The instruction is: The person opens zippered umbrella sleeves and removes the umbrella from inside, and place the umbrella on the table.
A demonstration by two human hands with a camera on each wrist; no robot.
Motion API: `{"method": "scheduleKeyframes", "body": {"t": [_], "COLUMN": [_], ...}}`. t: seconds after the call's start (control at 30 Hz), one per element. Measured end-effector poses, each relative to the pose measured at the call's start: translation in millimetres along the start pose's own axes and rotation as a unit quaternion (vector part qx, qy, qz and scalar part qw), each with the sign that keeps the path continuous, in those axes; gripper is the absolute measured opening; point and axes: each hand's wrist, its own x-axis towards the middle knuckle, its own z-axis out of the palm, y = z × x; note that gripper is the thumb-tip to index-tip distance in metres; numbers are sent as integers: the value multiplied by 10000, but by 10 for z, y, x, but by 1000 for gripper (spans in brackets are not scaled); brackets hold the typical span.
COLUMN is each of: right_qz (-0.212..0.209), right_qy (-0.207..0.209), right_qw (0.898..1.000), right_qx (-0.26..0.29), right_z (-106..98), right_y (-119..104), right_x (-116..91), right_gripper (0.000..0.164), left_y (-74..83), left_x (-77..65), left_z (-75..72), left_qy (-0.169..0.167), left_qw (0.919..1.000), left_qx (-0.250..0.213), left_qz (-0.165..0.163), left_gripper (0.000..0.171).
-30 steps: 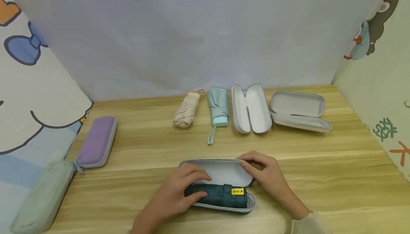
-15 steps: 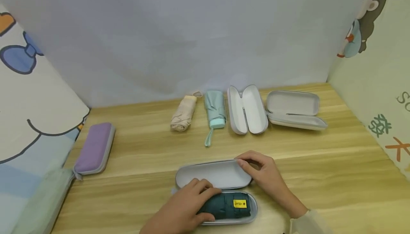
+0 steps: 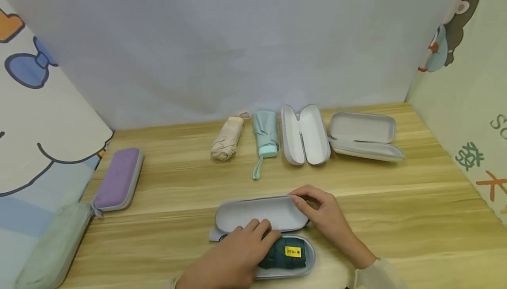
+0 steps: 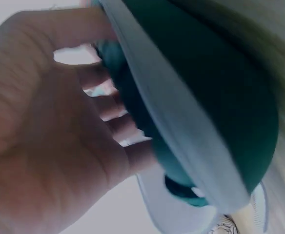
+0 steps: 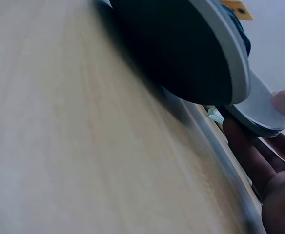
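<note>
- The left hand is partly closed, its bent fingers and thumb spread across the dark green umbrella, which it holds within the lower shell of an open case.
- The right hand has its thumb and fingers nearly together, pinching the right end of the raised lid.
- Between the two hands, the umbrella is a plump roll of creased fabric; a flat yellow label shows just right of the left hand's fingers.
- The case is a long rounded oval, dark green outside and smooth pale grey inside; a small grey tab sticks out beyond its left end, near the left hand.
- Under both hands lies a wood-grained tabletop.
- Beyond the hands stand two more open cases: a long white-lined case and, to its right, a grey-lined case with one half tilted up.
- Left of those lie two wrinkled, rolled umbrellas: a mint umbrella with a strap, and a beige umbrella with a loop.
- Well left of the left hand are two closed cases, a purple case with a grey band and a longer light green case.
- Counted together: three umbrellas, five cases.
</note>
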Motion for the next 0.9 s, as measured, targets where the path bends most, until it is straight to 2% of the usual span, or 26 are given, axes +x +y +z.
{"method": "scheduleKeyframes", "body": {"t": [0.17,0.43,0.57,0.63,0.77,0.9], "right_qz": [-118,-242,-372,-413,-462,-479], "right_qy": [-148,-184,-256,-267,-242,-221], "right_qw": [9998,9995,9990,9988,9986,9986], "right_qx": [24,64,37,29,20,18], "right_z": [24,-9,-8,-10,-12,-8], "right_y": [-5,-16,4,9,11,21], "right_x": [-6,0,4,6,8,5], "right_gripper": [13,12,11,11,11,11], "left_y": [-31,-6,-31,-58,-163,-364], "left_x": [26,70,10,-29,-98,-134], "left_z": [19,-38,-166,-256,-435,-554], "left_qy": [403,480,473,576,964,1422], "left_qw": [9991,9987,9977,9959,9900,9812], "left_qx": [-110,-94,-475,-680,-944,-1042], "left_qz": [105,131,-58,-169,-409,-785], "left_gripper": [53,48,53,56,61,64]}}
